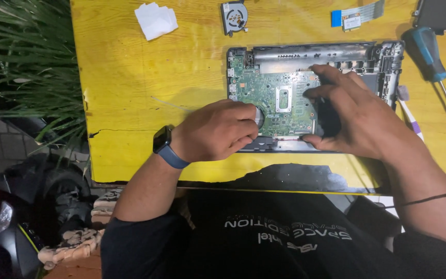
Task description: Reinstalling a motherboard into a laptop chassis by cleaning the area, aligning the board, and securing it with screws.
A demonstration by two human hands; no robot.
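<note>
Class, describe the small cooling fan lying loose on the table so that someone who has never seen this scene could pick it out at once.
Start at the yellow table and find the opened laptop base with its green circuit board. Look just beyond the base's far left corner: the cooling fan lies there, apart from the base. Unlike the white paper to its left, it is dark with a round bladed centre.

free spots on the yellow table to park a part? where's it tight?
Biggest bare patch: yellow table left of the opened laptop base, below the white paper. A narrow strip lies between the small fan and ribbon cable. Crowded: the right edge with the screwdriver, and the base itself under the left hand and right hand.
</note>
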